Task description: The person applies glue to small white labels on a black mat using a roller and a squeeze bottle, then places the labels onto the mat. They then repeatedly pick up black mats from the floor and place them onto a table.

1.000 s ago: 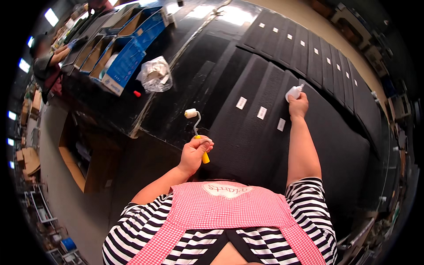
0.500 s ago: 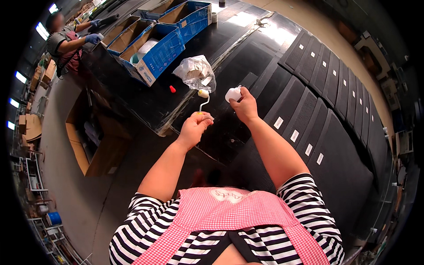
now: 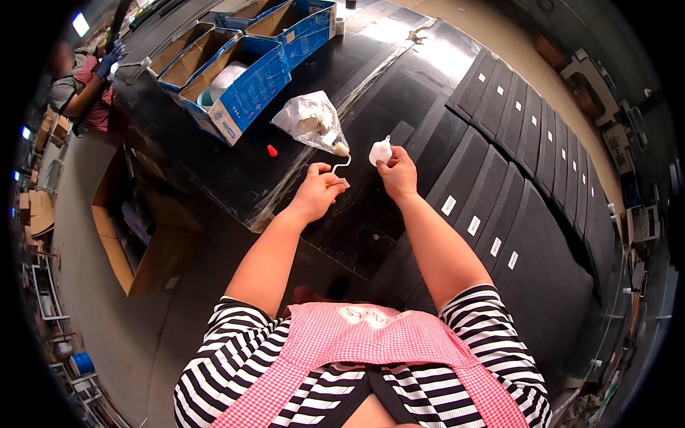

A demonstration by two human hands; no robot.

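Note:
My left hand (image 3: 317, 192) is closed round the lower end of a small paint roller (image 3: 343, 162) with a bent white wire and a cream head. A small pale piece (image 3: 345, 183) shows at its fingertips; I cannot make out what it is. My right hand (image 3: 398, 175) grips a white squeeze bottle (image 3: 380, 151), its narrow nozzle pointing up. A crumpled clear plastic bag (image 3: 312, 118) lies just beyond the roller's head, which overlaps its edge. Left of the bag, a small red cap (image 3: 272, 150) rests on the black table (image 3: 235, 175).
Black padded panels with white labels (image 3: 499, 164) lie in rows at right. Blue cardboard boxes (image 3: 253, 85) stand at the far left of the table. An open brown carton (image 3: 118, 246) sits on the floor at left. A gloved co-worker (image 3: 89, 89) stands at far left.
The roller has moved right with my left hand, nearer the bag. The bottle in my right hand has turned more upright. The co-worker's dark tube has been raised. The whole view has shifted slightly.

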